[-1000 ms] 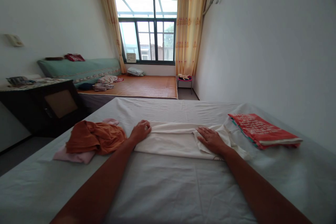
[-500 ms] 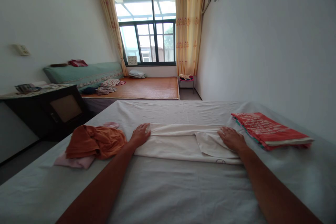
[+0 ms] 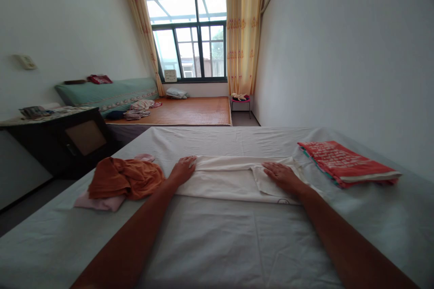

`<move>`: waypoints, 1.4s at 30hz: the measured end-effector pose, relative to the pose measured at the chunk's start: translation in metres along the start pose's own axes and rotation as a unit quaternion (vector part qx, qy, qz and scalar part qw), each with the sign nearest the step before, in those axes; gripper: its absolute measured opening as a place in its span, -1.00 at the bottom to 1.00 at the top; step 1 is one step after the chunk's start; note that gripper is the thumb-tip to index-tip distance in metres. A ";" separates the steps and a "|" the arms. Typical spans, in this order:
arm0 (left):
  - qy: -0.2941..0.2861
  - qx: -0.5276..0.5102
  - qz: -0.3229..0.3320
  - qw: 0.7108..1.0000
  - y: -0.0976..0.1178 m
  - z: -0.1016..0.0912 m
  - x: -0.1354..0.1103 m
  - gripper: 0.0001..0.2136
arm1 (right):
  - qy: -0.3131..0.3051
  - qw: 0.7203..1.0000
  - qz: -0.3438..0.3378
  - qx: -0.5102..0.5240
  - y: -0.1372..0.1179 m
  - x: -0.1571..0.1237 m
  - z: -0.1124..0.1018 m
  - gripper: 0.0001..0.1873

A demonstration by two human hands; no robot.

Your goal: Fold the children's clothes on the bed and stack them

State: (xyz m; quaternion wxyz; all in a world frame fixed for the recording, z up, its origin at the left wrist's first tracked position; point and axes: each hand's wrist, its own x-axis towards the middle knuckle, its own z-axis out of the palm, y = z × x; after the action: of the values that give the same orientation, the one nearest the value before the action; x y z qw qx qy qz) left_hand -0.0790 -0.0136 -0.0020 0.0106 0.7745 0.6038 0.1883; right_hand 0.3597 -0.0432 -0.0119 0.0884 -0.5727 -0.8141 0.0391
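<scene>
A white shirt (image 3: 220, 184), folded into a long flat strip, lies crosswise on the pale bedsheet (image 3: 217, 239). My left hand (image 3: 183, 170) rests flat on its left end, fingers stretched out. On the right part, my right hand (image 3: 281, 176) lies flat over a folded-in piece, which looks like a sleeve, with its fingers extended. A small dark printed mark shows at the shirt's near edge, close to my right wrist. Part of the right end is hidden under my right hand and forearm.
A crumpled orange garment (image 3: 125, 177) lies on pink cloth (image 3: 100, 203) to the left. Folded red printed fabric (image 3: 352, 162) sits at the right. Beyond are a second bed with a woven mat (image 3: 200, 110), a dark cabinet (image 3: 84, 140) and a small pink stool (image 3: 240, 99).
My right hand has slid left across the shirt, away from its right end. My left hand stays on the left end. The view has tilted slightly.
</scene>
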 end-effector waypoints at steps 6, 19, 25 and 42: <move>0.008 0.028 -0.043 0.999 0.011 -0.010 -0.003 -0.62 | 0.039 0.994 0.098 -0.031 0.031 -0.004 0.001 -0.42; -0.044 0.121 -0.126 0.984 0.033 -0.022 -0.010 -0.55 | 0.030 0.993 0.096 -0.065 0.031 -0.001 0.006 -0.43; -0.027 -0.025 -0.080 0.996 0.026 -0.018 -0.005 -0.55 | 0.044 0.994 0.083 -0.054 0.028 -0.002 0.004 -0.45; 0.055 -0.254 -0.149 0.954 -0.021 -0.037 -0.005 -0.57 | 0.106 0.992 0.045 0.059 0.015 -0.001 -0.010 -0.51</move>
State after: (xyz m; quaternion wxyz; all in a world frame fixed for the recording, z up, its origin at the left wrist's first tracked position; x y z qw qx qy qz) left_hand -0.1109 -0.0200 0.0257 0.2015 0.6364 0.6441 0.3736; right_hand 0.3755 -0.0394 -0.0047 0.2060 -0.6031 -0.7700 0.0300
